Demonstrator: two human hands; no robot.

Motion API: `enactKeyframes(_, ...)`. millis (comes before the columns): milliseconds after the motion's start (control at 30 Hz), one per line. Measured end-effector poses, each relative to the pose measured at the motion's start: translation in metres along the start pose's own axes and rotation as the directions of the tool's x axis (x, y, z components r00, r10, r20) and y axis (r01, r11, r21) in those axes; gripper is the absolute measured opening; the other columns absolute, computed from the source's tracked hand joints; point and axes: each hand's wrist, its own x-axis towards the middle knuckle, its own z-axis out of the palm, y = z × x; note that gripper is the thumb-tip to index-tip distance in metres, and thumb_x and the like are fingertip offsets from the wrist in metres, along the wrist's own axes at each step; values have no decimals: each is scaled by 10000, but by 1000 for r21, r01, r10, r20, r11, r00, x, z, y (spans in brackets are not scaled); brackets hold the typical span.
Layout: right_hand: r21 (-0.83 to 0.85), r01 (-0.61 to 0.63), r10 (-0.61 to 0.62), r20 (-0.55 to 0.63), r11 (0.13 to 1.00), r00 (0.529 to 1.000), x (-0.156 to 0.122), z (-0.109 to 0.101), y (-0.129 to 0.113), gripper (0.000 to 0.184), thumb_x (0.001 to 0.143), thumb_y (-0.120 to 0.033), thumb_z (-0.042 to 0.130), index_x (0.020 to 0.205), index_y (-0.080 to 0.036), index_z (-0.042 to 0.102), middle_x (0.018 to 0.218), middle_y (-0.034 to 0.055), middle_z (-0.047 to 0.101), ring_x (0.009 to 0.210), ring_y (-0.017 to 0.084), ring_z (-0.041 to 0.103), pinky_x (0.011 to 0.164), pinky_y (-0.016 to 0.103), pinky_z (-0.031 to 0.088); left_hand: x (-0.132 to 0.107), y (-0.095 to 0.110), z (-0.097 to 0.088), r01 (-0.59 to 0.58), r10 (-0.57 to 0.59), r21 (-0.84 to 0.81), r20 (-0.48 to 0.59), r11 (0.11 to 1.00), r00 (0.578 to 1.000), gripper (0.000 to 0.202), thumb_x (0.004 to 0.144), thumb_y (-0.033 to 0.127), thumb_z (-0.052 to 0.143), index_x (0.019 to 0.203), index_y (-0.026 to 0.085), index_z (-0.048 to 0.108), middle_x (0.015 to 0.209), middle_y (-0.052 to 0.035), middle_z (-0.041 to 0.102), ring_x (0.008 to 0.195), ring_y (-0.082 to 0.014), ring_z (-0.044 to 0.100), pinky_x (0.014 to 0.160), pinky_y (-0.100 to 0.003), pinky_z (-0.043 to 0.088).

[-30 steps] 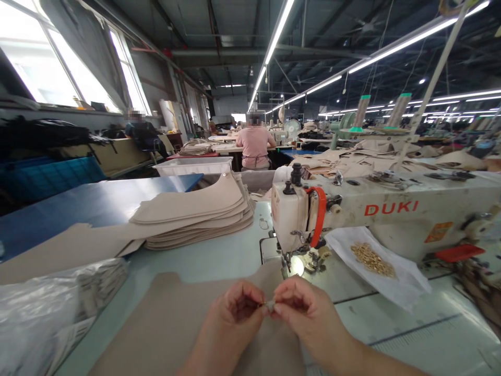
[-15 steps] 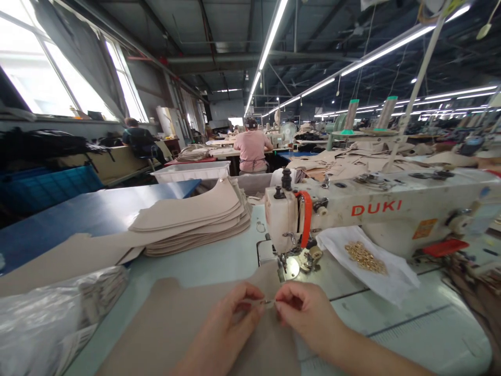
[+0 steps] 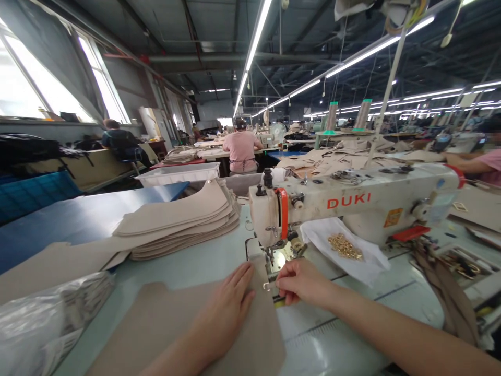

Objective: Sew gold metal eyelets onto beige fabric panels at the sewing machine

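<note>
A beige fabric piece (image 3: 168, 324) lies on the pale sewing table (image 3: 203, 261) in front of me. My left hand (image 3: 227, 308) rests flat on it, fingers stretched toward the needle. My right hand (image 3: 301, 282) is closed in a pinch on a small metal ring with a tab, at the fabric's far corner just under the presser foot of the white DUKI sewing machine (image 3: 352, 203). The needle area (image 3: 276, 256) is lit.
A stack of beige cut pieces (image 3: 180, 219) sits behind the fabric. Gold rings (image 3: 344, 245) lie on white cloth by the machine. A plastic-wrapped bundle (image 3: 47, 324) is at left. Other people work at tables behind and at right.
My hands were pinched together over a small part above the fabric. Now the left hand lies flat on the fabric and the right has moved up to the presser foot.
</note>
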Motion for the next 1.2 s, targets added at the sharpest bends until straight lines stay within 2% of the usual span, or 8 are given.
enactKeyframes(233,-15,-28,29,90,999,996,16,10,-7,162,697,-37,533,588,-153,566,491,-53,595,366,55,541,344,124,360,-23,8,6,41,-41,18,-11,999,999,502,916,323,375,1374,118,384,1346,-154,530,1222,-254,516,995,-420,461)
enactKeyframes(400,-80,-31,41,122,996,992,23,15,-12,240,708,-14,515,510,-148,531,459,-54,575,331,51,522,318,127,359,-24,9,5,35,-36,-26,-52,999,998,470,897,295,412,1340,138,428,1324,-139,551,1192,-253,542,985,-420,472)
enactKeyframes(600,-157,-62,84,140,986,987,25,13,-17,249,733,-42,544,510,-150,525,433,-55,562,318,59,518,316,129,368,0,12,4,-63,47,-79,-194,995,980,226,868,234,451,942,195,661,1025,-76,675,957,-214,641,872,-356,537)
enactKeyframes(733,-201,-67,97,146,977,984,26,12,-21,224,733,-58,551,533,-155,519,428,-58,557,317,62,514,332,132,385,14,18,4,-162,151,-35,-208,986,966,261,873,184,409,754,198,641,811,-50,671,796,-191,626,735,-322,550)
enactKeyframes(867,-261,-39,78,143,964,987,27,13,-21,216,738,-83,545,539,-162,513,440,-53,557,344,74,537,363,147,409,18,23,6,-187,179,-13,-233,982,956,244,849,142,409,713,202,603,766,-42,658,764,-180,609,706,-301,536)
enactKeyframes(1000,-366,66,-29,106,928,994,24,13,-15,180,756,-110,527,586,-164,557,511,-33,598,407,93,575,431,177,440,19,24,6,-181,172,-18,-224,983,959,207,808,107,432,691,203,572,731,-31,646,733,-180,605,674,-298,526)
enactKeyframes(1100,-469,191,-191,48,862,980,11,6,-7,119,769,-129,541,696,-171,624,678,8,664,637,140,639,614,229,475,20,21,7,-174,165,-23,-219,984,962,204,804,95,434,694,206,566,734,-29,643,737,-179,605,677,-294,517)
enactKeyframes(1200,-627,409,-405,159,663,901,-13,-10,4,114,803,-130,557,795,-180,659,877,45,673,871,190,600,790,298,435,20,20,8,-176,162,-41,-231,984,960,190,809,96,444,710,202,566,765,-34,650,763,-184,611,701,-300,514)
